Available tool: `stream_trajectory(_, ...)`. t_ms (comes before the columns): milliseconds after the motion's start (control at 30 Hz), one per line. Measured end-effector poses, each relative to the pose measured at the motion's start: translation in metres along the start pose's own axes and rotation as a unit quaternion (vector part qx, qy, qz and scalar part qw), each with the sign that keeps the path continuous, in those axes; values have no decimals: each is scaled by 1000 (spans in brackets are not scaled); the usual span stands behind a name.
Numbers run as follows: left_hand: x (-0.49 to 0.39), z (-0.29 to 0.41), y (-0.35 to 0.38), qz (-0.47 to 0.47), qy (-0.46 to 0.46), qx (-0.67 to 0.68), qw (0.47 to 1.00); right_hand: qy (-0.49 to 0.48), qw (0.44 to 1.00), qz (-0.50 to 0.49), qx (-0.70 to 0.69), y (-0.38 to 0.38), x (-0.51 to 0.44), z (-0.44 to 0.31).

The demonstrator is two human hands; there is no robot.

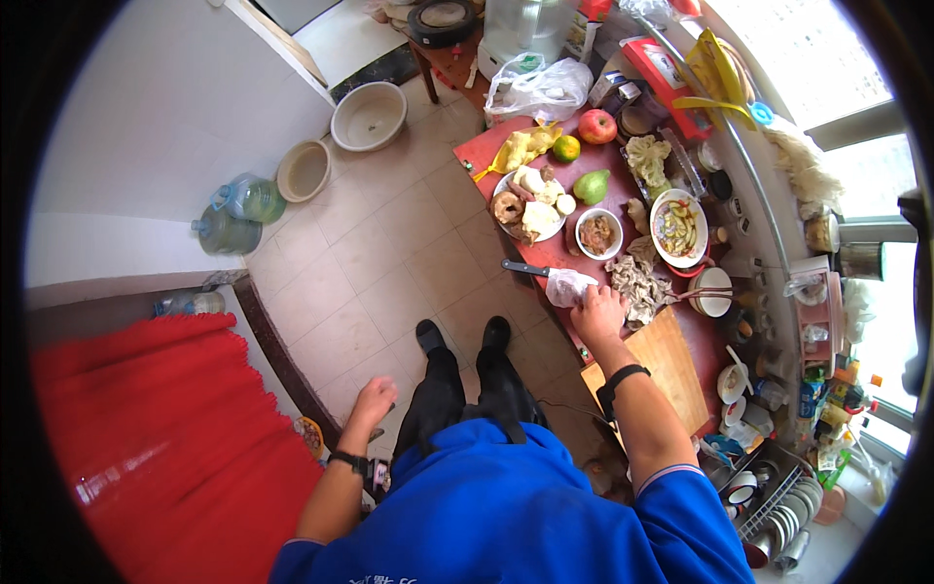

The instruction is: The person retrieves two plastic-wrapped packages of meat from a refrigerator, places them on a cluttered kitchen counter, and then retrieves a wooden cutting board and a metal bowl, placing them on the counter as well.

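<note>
My right hand (600, 314) reaches over the red tabletop, its fingertips at the edge of a crumpled white plastic piece (570, 287). That piece covers the blade of a black-handled knife (527, 268). Whether the fingers grip the plastic is hidden from above. A wrinkled greyish cloth (638, 292) lies just beyond them, and a wooden cutting board (668, 369) sits beneath my forearm. My left hand (376, 400) hangs beside my body over the floor, loosely curled and blurred. Ahead stand a bowl of sliced meat (598, 233) and a plate of ginger-like roots and peeled pieces (536, 206).
A green pear-shaped fruit (592, 187), an apple (597, 127) and a bowl of dark-sauced food (678, 228) stand farther along the table. Chopsticks (704, 293) rest across a bowl. At right is a dish rack (781, 511). Basins (369, 117) and water jugs (228, 228) line the left wall.
</note>
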State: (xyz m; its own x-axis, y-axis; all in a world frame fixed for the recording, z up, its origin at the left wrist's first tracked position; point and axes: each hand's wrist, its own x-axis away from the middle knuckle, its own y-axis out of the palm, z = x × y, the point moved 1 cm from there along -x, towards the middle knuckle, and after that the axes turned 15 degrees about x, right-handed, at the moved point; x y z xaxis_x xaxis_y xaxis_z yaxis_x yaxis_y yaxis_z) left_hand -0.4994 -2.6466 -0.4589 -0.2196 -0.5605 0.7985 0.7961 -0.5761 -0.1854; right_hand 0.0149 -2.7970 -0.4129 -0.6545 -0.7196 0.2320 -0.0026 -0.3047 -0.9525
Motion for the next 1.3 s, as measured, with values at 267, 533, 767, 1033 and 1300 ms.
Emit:
stream_trajectory(267,-122,150,194,-80,134,-128,979,32,995,74,-66,-49,30,44)
stream_trajectory(533,-146,220,292,-206,-10,126,970,300,724,-40,-619,-41,79,108)
stream_trajectory(767,-100,253,293,-195,51,-13,979,276,457,-153,-832,-44,100,93)
stream_trajectory(1033,28,283,219,-442,71,-1,894,139,403,-239,-873,-65,61,13)
stream_trajectory(1300,78,289,131,-407,135,5,903,44,384,-285,-877,-134,41,-94)
